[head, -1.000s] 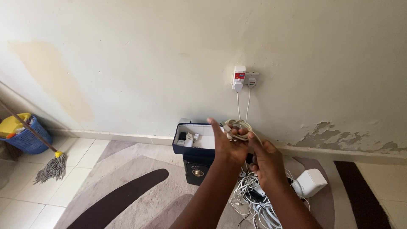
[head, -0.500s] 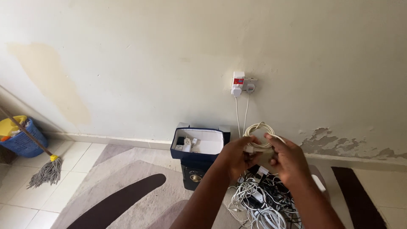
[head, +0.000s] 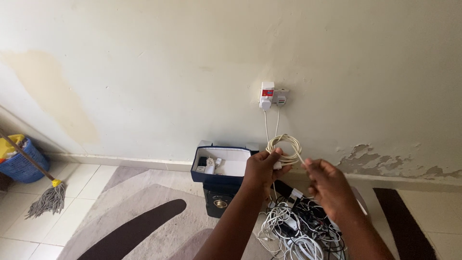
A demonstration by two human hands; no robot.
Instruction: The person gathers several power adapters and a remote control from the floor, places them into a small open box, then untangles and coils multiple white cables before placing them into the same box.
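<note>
My left hand (head: 262, 169) grips a coiled white cable (head: 284, 147), holding the loops up in front of the wall. My right hand (head: 327, 185) is just to the right of the coil, its fingers pinching the cable's loose end where it leaves the loops. Below both hands a tangled heap of white and black cables and adapters (head: 296, 228) lies on the rug. An open dark blue box (head: 219, 166) with a white lining and a few small chargers inside sits on a black speaker (head: 217, 201), left of my left hand.
A wall socket (head: 269, 95) with two plugs and hanging white leads is above the coil. A patterned rug (head: 144, 216) covers the floor. At far left are a mop (head: 45, 198) and a blue basket (head: 19, 161). Paint peels low on the right wall.
The coil has been wound tighter and lifted slightly. My right hand has drawn away to the right and down, now holding only the cable's end. The view has shifted a little to the right.
</note>
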